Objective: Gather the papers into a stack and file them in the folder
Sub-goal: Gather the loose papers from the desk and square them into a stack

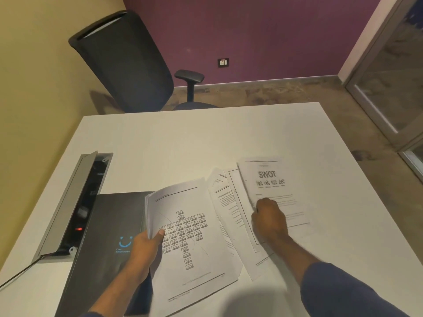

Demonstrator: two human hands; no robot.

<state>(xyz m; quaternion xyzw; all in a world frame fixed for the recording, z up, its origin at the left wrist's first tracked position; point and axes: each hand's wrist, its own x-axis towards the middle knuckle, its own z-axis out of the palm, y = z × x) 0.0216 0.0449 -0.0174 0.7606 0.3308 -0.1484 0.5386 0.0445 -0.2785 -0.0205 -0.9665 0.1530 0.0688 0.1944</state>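
My left hand [143,249] grips the left edge of a small stack of papers [190,234] whose top sheet shows a box chart; the stack's left side is lifted off the table. A dark folder [107,225] with a blue smile logo lies closed under and left of that stack. My right hand [270,219] is curled, pinching the left edge of the SWOT sheet [274,179], which looks blurred. Between the two hands lie two more loose sheets [229,207], overlapping and fanned out on the white table [183,138].
An open grey cable box [75,202] is sunk in the table to the left of the folder, with a black cable running off the near-left edge. A black office chair [128,62] stands beyond the table's far edge. A glass partition is at the right.
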